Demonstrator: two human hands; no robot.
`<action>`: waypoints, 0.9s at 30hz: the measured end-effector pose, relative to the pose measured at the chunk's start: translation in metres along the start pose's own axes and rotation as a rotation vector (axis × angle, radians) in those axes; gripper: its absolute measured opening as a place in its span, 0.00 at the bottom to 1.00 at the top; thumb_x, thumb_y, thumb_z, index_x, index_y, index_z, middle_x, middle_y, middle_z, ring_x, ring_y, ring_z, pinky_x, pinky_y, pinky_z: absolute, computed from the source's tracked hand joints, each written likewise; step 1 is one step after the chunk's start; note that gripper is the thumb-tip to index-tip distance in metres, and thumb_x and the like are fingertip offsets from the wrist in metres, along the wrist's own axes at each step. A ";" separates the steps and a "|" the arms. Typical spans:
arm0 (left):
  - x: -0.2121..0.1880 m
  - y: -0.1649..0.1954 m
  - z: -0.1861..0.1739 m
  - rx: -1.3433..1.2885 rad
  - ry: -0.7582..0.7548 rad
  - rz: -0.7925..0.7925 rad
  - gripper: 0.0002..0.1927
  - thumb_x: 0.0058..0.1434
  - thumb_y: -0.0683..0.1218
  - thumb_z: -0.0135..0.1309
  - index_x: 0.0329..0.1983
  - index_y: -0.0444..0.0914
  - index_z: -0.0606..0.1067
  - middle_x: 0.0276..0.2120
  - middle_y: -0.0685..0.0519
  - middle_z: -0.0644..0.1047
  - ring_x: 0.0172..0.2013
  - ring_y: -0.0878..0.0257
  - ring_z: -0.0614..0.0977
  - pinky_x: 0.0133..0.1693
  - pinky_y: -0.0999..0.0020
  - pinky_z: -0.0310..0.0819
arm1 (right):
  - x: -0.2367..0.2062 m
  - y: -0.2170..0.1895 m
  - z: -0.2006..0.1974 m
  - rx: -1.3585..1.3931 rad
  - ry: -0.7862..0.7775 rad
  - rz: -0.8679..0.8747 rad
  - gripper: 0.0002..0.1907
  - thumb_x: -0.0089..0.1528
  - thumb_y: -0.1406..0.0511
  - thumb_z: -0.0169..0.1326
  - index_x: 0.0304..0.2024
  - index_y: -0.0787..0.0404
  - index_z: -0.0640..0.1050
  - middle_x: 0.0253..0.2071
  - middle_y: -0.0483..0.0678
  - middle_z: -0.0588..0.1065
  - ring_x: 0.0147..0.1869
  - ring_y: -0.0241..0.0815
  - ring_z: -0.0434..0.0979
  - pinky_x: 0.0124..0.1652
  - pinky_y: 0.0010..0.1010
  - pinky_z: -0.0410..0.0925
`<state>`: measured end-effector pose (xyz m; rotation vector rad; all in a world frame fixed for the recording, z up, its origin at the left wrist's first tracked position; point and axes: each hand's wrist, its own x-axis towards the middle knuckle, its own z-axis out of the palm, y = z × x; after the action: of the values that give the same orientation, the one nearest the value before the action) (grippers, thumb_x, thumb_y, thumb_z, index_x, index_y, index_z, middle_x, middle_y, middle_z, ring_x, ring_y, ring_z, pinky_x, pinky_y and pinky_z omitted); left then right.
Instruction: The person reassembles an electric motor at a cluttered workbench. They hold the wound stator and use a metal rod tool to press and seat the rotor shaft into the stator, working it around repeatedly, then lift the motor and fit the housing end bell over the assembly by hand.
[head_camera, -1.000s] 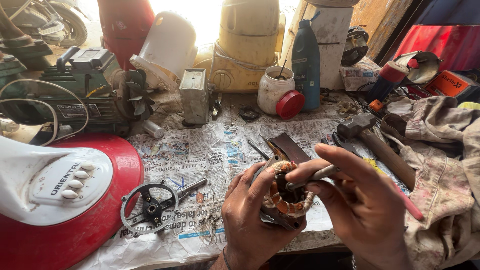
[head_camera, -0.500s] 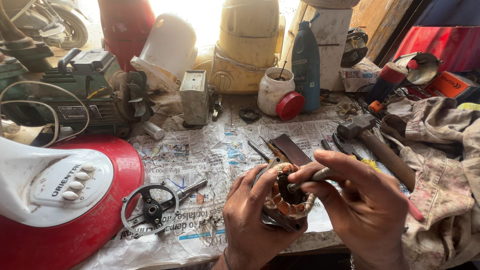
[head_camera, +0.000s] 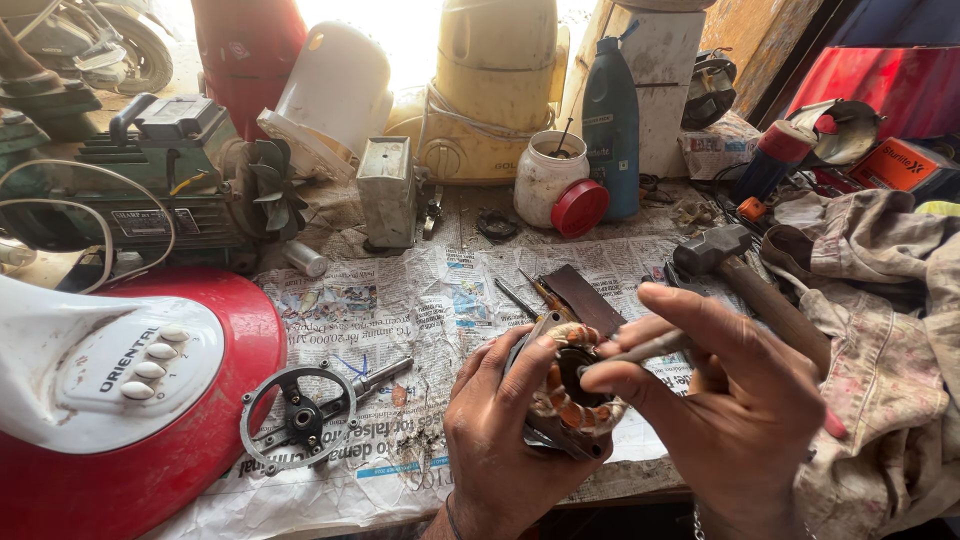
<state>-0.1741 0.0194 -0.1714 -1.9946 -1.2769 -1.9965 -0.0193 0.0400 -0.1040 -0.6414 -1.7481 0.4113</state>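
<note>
left hand (head_camera: 505, 435) clamped motor coil (head_camera: 575, 395) | right hand (head_camera: 740, 400) pinched tool (head_camera: 640, 350) in its core | fan parts lay unassembled on tabletop (head_camera: 400, 300)

orange box (head_camera: 905, 165) far right

hammer (head_camera: 740, 275), blue bottle (head_camera: 611, 125), white jar (head_camera: 543, 177), newspaper (head_camera: 400, 310)

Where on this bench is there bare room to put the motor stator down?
Barest is the newspaper between the round metal bracket, the small grey box and the left hand holding the stator. A smaller strip lies below the white jar, left of the hammer. The back row and the rag-covered right side are crowded.
</note>
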 end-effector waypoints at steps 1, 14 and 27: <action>0.000 0.000 0.000 0.000 -0.002 0.010 0.47 0.41 0.52 0.76 0.65 0.40 0.69 0.53 0.40 0.80 0.54 0.42 0.84 0.57 0.49 0.79 | 0.001 0.000 0.000 -0.032 -0.002 0.030 0.34 0.56 0.73 0.67 0.65 0.64 0.73 0.45 0.52 0.78 0.51 0.40 0.81 0.50 0.31 0.76; -0.002 -0.003 0.001 0.018 -0.018 -0.007 0.47 0.42 0.54 0.77 0.65 0.40 0.69 0.52 0.40 0.80 0.54 0.43 0.84 0.56 0.49 0.80 | 0.002 0.001 0.002 -0.094 0.005 0.100 0.41 0.53 0.76 0.67 0.69 0.63 0.71 0.40 0.54 0.80 0.47 0.45 0.82 0.51 0.34 0.76; -0.002 -0.003 0.000 0.013 -0.014 0.002 0.47 0.42 0.52 0.77 0.65 0.40 0.68 0.52 0.41 0.81 0.55 0.43 0.84 0.57 0.48 0.79 | 0.005 -0.006 -0.004 0.036 -0.046 0.161 0.36 0.55 0.79 0.62 0.66 0.66 0.70 0.47 0.59 0.79 0.48 0.45 0.80 0.44 0.31 0.70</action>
<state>-0.1751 0.0204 -0.1745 -2.0067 -1.2859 -1.9720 -0.0180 0.0385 -0.0957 -0.7549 -1.7338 0.5718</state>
